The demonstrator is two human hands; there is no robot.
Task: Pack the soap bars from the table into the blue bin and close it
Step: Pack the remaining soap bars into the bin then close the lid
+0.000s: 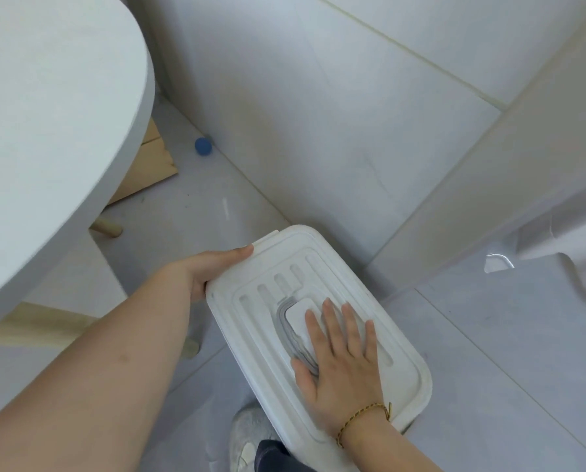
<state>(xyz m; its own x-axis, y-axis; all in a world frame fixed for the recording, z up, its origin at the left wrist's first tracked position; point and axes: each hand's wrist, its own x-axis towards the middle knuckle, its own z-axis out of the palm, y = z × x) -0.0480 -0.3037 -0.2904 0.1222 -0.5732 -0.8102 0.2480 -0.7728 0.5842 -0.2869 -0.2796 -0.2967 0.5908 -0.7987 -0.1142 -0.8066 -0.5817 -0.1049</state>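
Note:
A white ribbed lid (278, 277) with a grey-and-white handle plate (295, 318) in its middle lies flat over the bin on the floor. The bin's blue body is hidden beneath it, and no soap bars show. My left hand (213, 270) grips the lid's left edge, thumb along the rim and fingers tucked under. My right hand (339, 356) lies flat on top of the lid with fingers spread, partly covering the handle plate.
A round white table (46, 131) with light wooden legs (109, 228) fills the left. A small blue ball (203, 146) lies on the floor by the white wall (319, 114). A white shoe (247, 434) is at the bottom.

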